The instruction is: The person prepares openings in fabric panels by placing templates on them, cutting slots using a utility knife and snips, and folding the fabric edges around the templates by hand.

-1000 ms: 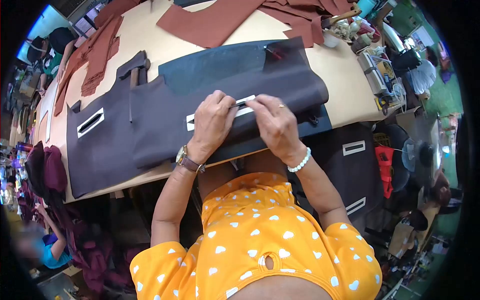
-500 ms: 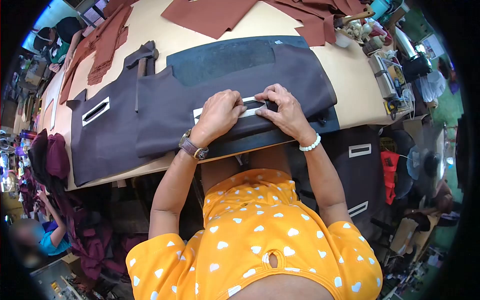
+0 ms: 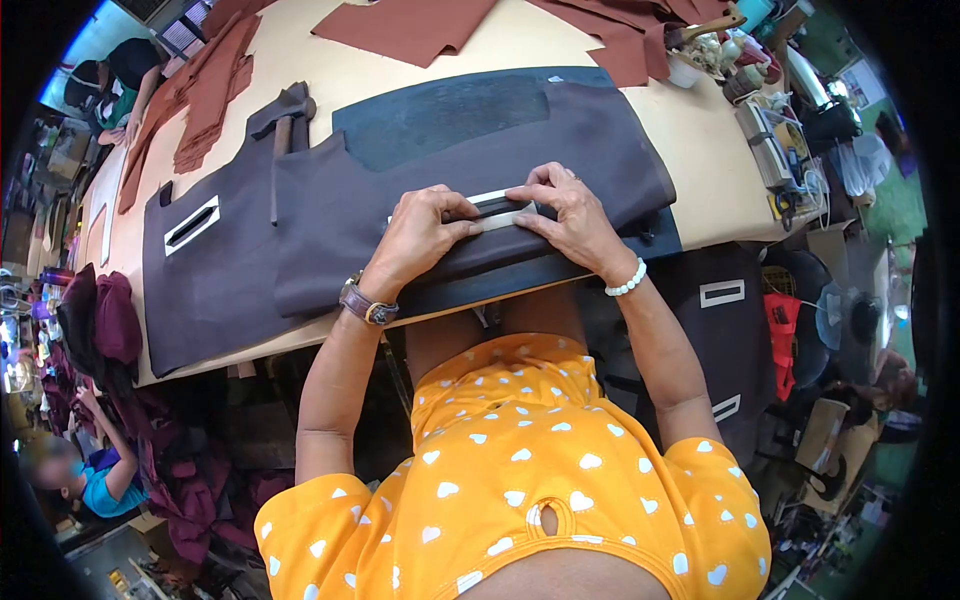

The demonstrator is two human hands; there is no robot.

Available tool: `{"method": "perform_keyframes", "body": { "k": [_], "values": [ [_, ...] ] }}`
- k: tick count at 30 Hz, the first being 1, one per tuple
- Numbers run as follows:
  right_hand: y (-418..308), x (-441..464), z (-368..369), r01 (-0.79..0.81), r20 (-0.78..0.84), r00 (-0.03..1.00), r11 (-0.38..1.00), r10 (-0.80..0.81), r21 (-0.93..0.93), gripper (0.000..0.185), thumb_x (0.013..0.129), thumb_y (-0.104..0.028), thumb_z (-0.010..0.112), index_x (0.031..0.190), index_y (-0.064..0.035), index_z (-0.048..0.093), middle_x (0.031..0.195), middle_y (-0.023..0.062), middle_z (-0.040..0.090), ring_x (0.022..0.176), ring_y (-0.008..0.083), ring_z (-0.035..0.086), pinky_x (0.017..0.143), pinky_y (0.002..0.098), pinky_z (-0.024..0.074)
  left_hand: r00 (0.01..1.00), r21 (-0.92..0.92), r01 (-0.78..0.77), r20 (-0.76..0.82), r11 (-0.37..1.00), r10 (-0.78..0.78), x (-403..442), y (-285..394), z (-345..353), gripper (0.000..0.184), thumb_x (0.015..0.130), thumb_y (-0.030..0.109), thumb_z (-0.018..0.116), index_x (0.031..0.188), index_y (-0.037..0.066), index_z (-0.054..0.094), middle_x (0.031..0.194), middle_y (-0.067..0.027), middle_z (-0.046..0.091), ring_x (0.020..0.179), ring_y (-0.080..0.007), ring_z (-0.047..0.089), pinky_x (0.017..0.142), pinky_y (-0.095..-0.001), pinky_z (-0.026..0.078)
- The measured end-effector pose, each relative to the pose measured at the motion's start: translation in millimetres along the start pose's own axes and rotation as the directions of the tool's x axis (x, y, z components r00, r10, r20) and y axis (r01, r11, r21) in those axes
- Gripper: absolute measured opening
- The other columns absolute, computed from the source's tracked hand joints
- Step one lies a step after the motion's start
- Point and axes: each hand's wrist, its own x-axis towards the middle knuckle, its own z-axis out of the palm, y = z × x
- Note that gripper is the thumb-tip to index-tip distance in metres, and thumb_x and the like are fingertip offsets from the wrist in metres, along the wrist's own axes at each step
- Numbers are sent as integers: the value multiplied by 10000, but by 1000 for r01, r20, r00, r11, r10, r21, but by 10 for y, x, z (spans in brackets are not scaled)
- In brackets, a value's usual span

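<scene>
Folding work, by the look of it!
Left hand (image 3: 422, 232) and right hand (image 3: 568, 218) pinch the white-edged slot (image 3: 497, 208) in dark cloth (image 3: 325, 215), near the tabletop's (image 3: 705, 190) front edge; next probably calls for even pressure.

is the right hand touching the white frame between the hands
Touching: the head view shows the right hand with thumb and forefinger on the white frame.

A workshop, with cut reddish-brown pieces (image 3: 405, 30) (some stacked) across its worktable (image 3: 695, 150).
</scene>
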Motion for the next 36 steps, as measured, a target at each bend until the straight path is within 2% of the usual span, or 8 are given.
{"method": "perform_keyframes", "body": {
  "k": [6,9,12,17,20,25,34,36],
  "values": [
    [109,-22,-44,106,62,992,993,-110,60,223,741,-175,690,950,-97,677,935,73,532,902,239,530,822,350,432,990,-9,-127,-56,992,126,-49,-112,43,158,721,96,707,869,41,703,702,-86,588,680,-194,554,631,-308,434],
    [128,16,-177,12,173,984,979,-48,205,203,744,-191,686,916,-83,671,962,84,541,920,251,535,820,359,433,982,22,-165,-86,986,166,-59,-151,65,148,720,79,700,864,46,706,704,-84,586,677,-193,556,632,-303,436],
    [132,99,-110,8,-34,999,997,-11,-72,214,751,-211,678,916,-76,659,1004,92,551,943,260,543,825,353,435,981,21,-173,-91,985,174,-62,-154,69,149,718,72,697,865,52,709,704,-87,585,681,-202,557,634,-310,438],
    [29,160,285,98,-66,989,917,-133,-386,439,788,-393,615,1124,-111,585,1167,134,505,1147,304,435,972,425,329,967,109,-216,-112,970,227,-96,-152,72,136,732,101,685,852,36,687,727,-105,579,713,-244,563,654,-337,433],
    [-103,188,344,123,-22,990,927,-139,-354,435,784,-347,639,1144,-110,578,1207,140,490,1151,311,440,980,421,329,972,191,-199,-84,961,218,-184,-150,-31,143,742,119,679,841,17,663,740,-112,575,727,-262,562,662,-348,430],
    [71,114,139,27,-38,998,901,-48,-433,513,789,-455,603,1167,-111,571,1229,143,476,1162,309,419,982,423,324,998,146,-8,-61,989,18,-554,-253,-435,138,754,123,668,815,2,640,732,-105,561,738,-258,558,675,-354,426],
    [-324,322,627,200,71,980,884,-187,-423,534,804,-469,577,1205,-119,532,1243,133,470,1181,299,400,977,430,318,990,221,-50,-120,974,78,-639,-302,-405,132,751,123,671,831,23,635,716,-88,529,740,-238,526,680,-344,405],
    [-260,318,558,165,59,986,905,-154,-393,552,796,-483,581,1208,-119,529,1260,138,460,1192,306,396,983,430,317,986,201,-61,-142,978,91,-657,-303,-390,131,755,126,667,831,25,634,713,-87,519,734,-236,518,678,-343,404]
  ]
}}
